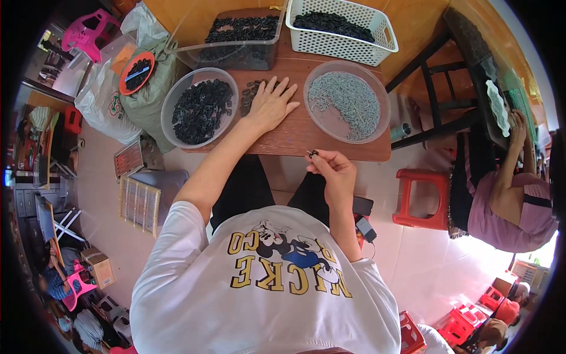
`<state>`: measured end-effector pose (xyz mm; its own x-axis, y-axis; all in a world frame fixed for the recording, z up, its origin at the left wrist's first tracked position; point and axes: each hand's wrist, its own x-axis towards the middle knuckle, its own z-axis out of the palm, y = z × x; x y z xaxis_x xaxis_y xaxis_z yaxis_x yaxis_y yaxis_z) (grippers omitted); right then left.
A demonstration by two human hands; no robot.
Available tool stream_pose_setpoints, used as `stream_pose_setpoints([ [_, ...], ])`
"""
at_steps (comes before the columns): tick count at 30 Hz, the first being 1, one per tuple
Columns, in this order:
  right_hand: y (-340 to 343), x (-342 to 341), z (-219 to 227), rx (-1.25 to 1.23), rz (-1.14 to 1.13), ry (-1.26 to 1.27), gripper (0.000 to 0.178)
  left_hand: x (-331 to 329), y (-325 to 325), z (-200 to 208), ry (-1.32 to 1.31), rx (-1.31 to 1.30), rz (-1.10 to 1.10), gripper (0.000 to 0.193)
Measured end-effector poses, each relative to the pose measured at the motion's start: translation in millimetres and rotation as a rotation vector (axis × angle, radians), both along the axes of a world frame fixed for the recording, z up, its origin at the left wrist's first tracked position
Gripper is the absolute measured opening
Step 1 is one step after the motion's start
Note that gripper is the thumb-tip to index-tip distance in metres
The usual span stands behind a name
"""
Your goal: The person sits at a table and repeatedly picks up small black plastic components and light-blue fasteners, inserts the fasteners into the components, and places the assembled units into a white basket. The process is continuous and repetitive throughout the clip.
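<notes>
My left hand point(271, 110) lies palm down on the brown wooden table, fingers spread. Its fingertips are beside a loose patch of small dark clips point(250, 93). Just off the table's front edge, my right hand point(333, 171) pinches a small black clip point(313, 153) with a bit of silvery metal showing at its tip. To the left stands a clear round tub point(167, 122) filled with black clips. Another clear tub point(384, 112), on the right, holds many thin silvery screws or nails point(351, 109); which of the two I cannot tell.
Behind the tubs are a clear box point(230, 56) and a white perforated basket point(342, 50), both with black parts. Sacks point(159, 88) at left carry an orange plate point(125, 82). A red stool point(421, 197) stands right; another person point(507, 200) works beyond it.
</notes>
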<state>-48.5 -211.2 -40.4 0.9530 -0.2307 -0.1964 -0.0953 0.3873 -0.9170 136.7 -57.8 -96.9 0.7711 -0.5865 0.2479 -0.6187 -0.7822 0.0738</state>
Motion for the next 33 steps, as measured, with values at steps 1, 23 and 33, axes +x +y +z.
stream_pose_setpoints([
  [1,0.6,0.8,-0.4,0.003,0.009,-0.004,0.011,-7.5,3.1,0.1,-0.034,0.013,-0.030,0.049],
  [23,3.3,5.6,-4.6,-0.014,0.036,-0.022,0.012,-16.7,39.0,34.2,0.181,-0.349,-0.179,0.032],
  [33,4.2,6.1,0.2,-0.035,0.055,-0.033,0.011,-12.3,26.2,31.8,0.260,-0.291,-0.234,0.023],
])
